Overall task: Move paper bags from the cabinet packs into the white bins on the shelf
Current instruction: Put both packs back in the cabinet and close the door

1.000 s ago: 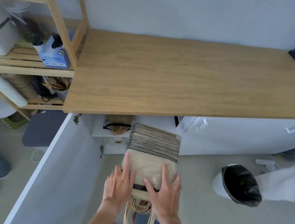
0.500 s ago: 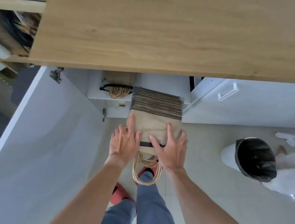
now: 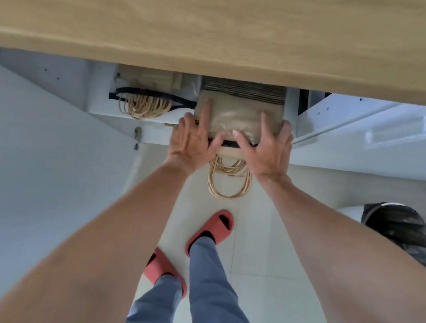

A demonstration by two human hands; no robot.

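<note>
While left hand [image 3: 192, 140] and right hand [image 3: 268, 150] are pressing spread, flat fingers on the wrapped bag pack [image 3: 239, 112] at the cabinet shelf edge [image 3: 103, 110], transfer is looking barely started; white bins are not showing.

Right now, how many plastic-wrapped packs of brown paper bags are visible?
2: near pack under left hand and right hand; second pack on cabinet shelf to its left. Others possibly hidden.

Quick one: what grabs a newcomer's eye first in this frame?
Both hands, left hand and right hand, lie spread on a wrapped pack of paper bags at the open cabinet's shelf edge, centre frame, with its rope handles dangling below. A wooden countertop fills the top, and red slippers stand on the pale floor beneath.
</note>
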